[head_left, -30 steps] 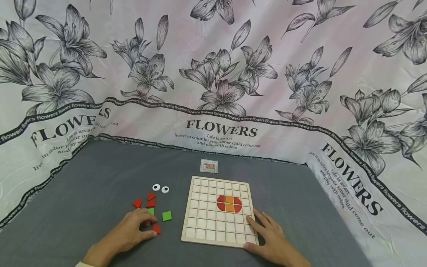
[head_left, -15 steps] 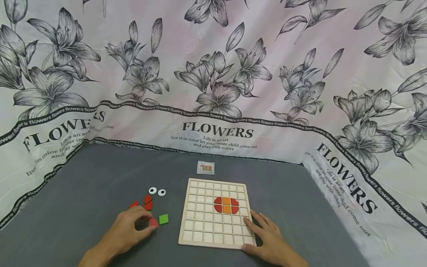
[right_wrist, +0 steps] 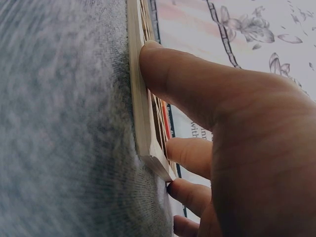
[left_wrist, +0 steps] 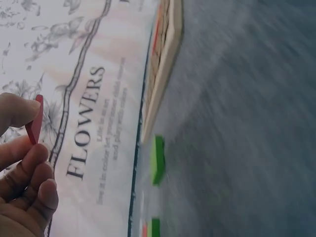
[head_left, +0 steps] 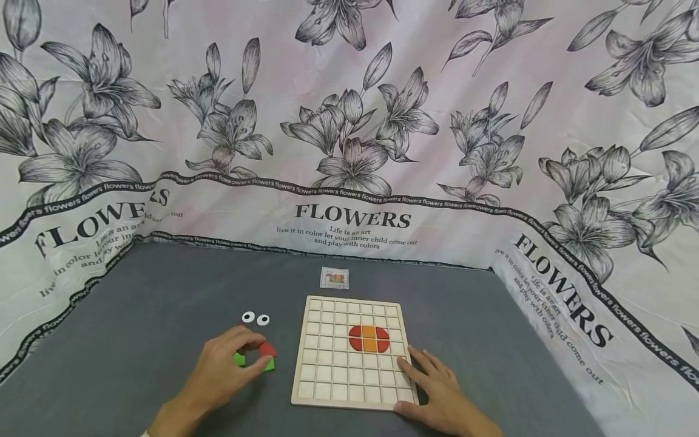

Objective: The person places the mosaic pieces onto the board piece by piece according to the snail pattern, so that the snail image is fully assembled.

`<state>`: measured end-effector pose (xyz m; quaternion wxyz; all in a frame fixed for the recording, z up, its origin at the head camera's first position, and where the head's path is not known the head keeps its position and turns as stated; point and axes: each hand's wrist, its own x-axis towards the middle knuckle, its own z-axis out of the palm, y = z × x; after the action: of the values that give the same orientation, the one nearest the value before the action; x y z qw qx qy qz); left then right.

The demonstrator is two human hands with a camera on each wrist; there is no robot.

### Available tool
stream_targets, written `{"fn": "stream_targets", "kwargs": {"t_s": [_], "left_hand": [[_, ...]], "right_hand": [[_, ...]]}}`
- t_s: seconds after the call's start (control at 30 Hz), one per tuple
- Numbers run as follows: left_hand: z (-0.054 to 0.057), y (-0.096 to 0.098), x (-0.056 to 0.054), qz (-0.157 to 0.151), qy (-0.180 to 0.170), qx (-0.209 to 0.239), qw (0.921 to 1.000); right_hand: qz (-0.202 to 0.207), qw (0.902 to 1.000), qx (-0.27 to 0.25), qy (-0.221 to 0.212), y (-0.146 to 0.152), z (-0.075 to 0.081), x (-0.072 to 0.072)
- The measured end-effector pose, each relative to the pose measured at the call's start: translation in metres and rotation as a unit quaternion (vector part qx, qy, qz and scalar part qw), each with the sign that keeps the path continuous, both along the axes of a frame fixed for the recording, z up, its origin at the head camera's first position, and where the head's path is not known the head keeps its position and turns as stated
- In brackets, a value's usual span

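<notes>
My left hand [head_left: 218, 370] pinches a red quarter-round tile [head_left: 267, 349] between thumb and fingers. In the left wrist view that tile [left_wrist: 37, 121] is held off the table, seen nearly edge-on. Below the hand lie two green square tiles [head_left: 270, 365], partly covered in the head view; other red tiles are mostly hidden behind the fingers. My right hand [head_left: 442, 388] rests at the near right corner of a wooden grid board [head_left: 327, 402]. Its thumb touches the front rim, while fairly straight fingers lie along the right side. Red and orange tiles [head_left: 369, 338] form a rounded shape on the board.
Two white eye discs [head_left: 255, 318] lie beyond my left hand. Behind the board is a small picture card [head_left: 334, 278] with a coloured pattern on a grid. A grey cloth [head_left: 180, 291] covers the table, and a flower-printed curtain [head_left: 349, 230] stands behind it.
My left hand has taken hold of a red tile and moved it up and to the right, over the green square. The right hand stays at the board. The head view has shifted slightly.
</notes>
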<state>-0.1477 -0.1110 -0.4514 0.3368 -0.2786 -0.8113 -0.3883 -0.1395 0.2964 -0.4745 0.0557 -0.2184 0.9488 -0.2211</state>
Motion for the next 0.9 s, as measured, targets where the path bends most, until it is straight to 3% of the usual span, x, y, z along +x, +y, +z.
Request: {"fn": "stream_targets", "kwargs": {"t_s": [0.13,0.37,0.63,0.9], "left_hand": [[0.004,0.013,-0.004,-0.007,0.003,0.015,0.9999],[0.007,0.039,-0.012,-0.011,-0.032,0.025,0.9991],[0.006,0.068,-0.021,-0.03,-0.006,0.034,0.9989],[0.011,0.105,-0.027,-0.051,-0.062,0.034,0.9962]], "right_hand": [[-0.001,1.0,-0.003,-0.006,-0.001,0.001,0.0],[-0.007,0.9999,0.001,-0.013,-0.002,0.001,-0.002],[-0.004,0.9998,0.004,-0.021,-0.004,0.0,-0.004],[-0.01,0.9997,-0.002,-0.023,-0.001,0.0,-0.002]]}}
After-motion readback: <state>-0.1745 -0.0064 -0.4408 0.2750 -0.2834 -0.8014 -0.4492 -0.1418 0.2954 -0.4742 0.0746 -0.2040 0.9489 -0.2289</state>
